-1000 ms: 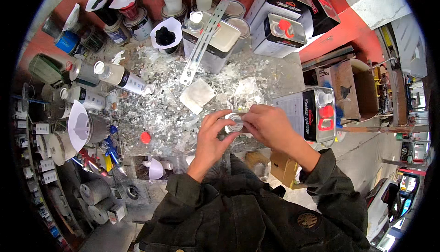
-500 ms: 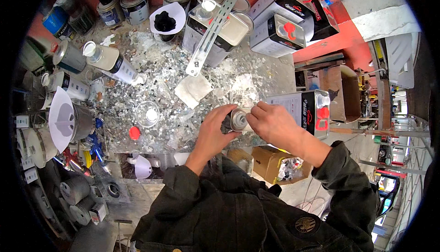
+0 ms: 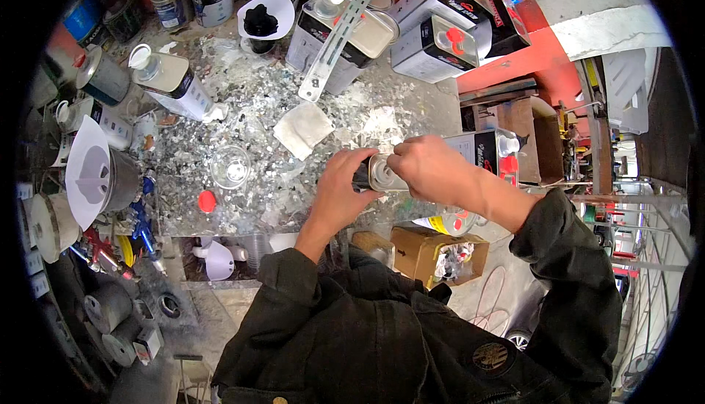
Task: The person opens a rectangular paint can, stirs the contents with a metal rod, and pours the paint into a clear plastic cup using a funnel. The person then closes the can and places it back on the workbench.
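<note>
Presently, both hands meet at a metal can (image 3: 381, 174) just right of the frame's centre — the left hand (image 3: 340, 188) wrapped around its left side, the right hand (image 3: 429, 168) with fingers bunched at its round neck, though whether they pinch anything I cannot tell. An off-white cloth (image 3: 302, 131) lies above and left; farther left sit a clear plastic cup (image 3: 241, 178) and a red cap (image 3: 207, 201).
</note>
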Demonstrator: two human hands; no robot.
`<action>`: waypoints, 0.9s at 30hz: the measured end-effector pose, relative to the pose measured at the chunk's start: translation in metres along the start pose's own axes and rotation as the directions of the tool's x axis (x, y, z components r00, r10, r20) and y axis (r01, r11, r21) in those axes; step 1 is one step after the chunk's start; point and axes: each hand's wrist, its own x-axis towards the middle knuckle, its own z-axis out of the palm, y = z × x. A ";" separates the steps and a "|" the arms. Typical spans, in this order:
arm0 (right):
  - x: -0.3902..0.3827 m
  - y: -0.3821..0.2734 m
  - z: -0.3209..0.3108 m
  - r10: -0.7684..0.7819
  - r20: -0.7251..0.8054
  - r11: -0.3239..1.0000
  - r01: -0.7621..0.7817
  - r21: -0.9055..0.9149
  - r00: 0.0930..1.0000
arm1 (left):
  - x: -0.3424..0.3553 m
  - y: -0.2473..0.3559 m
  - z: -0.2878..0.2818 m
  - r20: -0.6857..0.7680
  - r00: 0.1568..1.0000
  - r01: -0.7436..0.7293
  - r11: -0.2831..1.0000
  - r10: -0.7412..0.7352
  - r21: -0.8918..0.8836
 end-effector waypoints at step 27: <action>-0.015 -0.005 0.008 -0.018 -0.161 0.999 0.010 -0.049 0.987 | 0.003 0.002 0.000 0.019 0.999 0.039 0.999 -0.039 -0.033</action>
